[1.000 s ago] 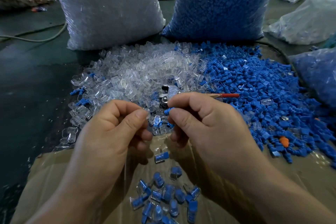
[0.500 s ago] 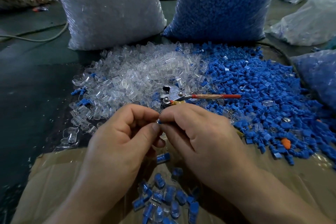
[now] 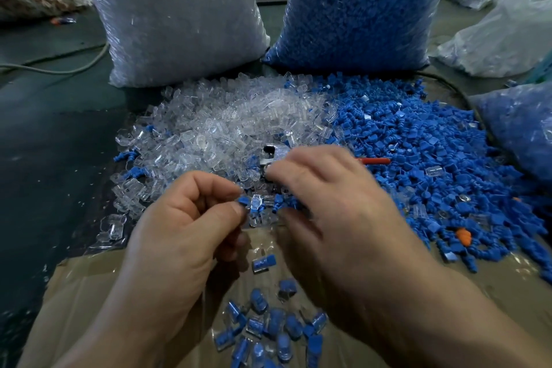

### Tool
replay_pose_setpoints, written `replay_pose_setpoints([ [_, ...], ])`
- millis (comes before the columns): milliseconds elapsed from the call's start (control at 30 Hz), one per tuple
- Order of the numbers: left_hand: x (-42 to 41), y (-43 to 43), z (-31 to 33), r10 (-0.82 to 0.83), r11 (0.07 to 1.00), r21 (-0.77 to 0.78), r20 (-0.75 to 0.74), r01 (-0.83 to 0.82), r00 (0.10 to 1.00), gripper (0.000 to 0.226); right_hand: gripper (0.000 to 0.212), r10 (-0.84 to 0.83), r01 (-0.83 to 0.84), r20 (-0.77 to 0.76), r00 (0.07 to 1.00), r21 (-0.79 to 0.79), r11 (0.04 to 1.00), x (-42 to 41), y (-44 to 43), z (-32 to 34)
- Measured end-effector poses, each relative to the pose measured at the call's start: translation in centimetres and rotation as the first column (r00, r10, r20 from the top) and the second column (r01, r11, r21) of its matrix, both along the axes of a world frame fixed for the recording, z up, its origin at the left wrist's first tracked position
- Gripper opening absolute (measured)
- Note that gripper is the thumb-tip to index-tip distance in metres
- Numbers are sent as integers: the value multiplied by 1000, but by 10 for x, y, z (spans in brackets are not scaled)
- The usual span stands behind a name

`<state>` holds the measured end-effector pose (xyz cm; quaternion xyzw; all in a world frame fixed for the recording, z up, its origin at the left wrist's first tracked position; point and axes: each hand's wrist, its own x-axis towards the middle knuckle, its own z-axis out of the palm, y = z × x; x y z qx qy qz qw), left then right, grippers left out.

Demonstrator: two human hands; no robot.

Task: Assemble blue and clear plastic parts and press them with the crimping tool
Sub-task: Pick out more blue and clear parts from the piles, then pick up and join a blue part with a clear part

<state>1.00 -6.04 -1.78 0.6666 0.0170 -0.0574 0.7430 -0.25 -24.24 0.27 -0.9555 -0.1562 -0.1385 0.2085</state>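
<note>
My left hand [image 3: 191,218] pinches a joined blue and clear piece [image 3: 245,202] between thumb and forefinger. My right hand [image 3: 337,203], blurred, hovers just right of it with loosely spread fingers above the crimping tool [image 3: 270,155], whose red handle [image 3: 375,161] shows beyond the knuckles. A heap of clear parts [image 3: 227,125] lies ahead to the left and a heap of blue parts [image 3: 433,158] to the right. Several assembled pieces [image 3: 268,329] lie on the brown sheet [image 3: 89,293] below my hands.
A big bag of clear parts [image 3: 176,15] and a big bag of blue parts [image 3: 358,9] stand behind the heaps. More plastic bags [image 3: 507,33] sit at the right. A cable [image 3: 53,69] runs across the dark floor on the left.
My hands were pressed together over one piece; now my right hand has let go and moved up and right toward the tool, while my left hand keeps the joined piece.
</note>
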Motion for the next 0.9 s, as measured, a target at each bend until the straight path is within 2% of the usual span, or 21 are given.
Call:
replay_pose_setpoints([
  [67, -1, 1, 2, 4, 998, 64, 47, -7, 999, 28, 67, -155, 142, -89, 984, -137, 980, 6, -11, 1],
  [167, -2, 1, 5, -25, 998, 67, 46, 22, 999, 35, 76, -277, 201, -207, 938, -327, 924, 14, -24, -6],
  [300, -3, 0, 9, -36, 999, 13, 18, 36, 999, 36, 73, -313, 226, -198, 929, -367, 902, 21, -27, -10],
  [400, -2, 1, 9, -43, 999, -13, 16, 43, 999, 37, 66, -314, 235, -171, 934, -369, 899, 25, -28, -7],
  [567, 3, 3, 1, -14, 999, 29, 58, 12, 998, 37, 46, -307, 253, -136, 942, -314, 915, 25, -23, -3],
  [667, 6, 7, -6, 27, 996, 83, 111, -37, 993, 35, 45, -288, 261, -129, 949, -192, 946, 22, -24, 4],
  [767, 7, 10, -9, 74, 997, 10, 101, -75, 992, 31, 47, -194, 192, -102, 976, -33, 981, 11, -23, 11],
  [900, 6, 10, -11, 85, 994, 50, 174, -95, 981, 21, 50, -34, 32, -117, 993, -19, 999, 1, -20, 15],
])
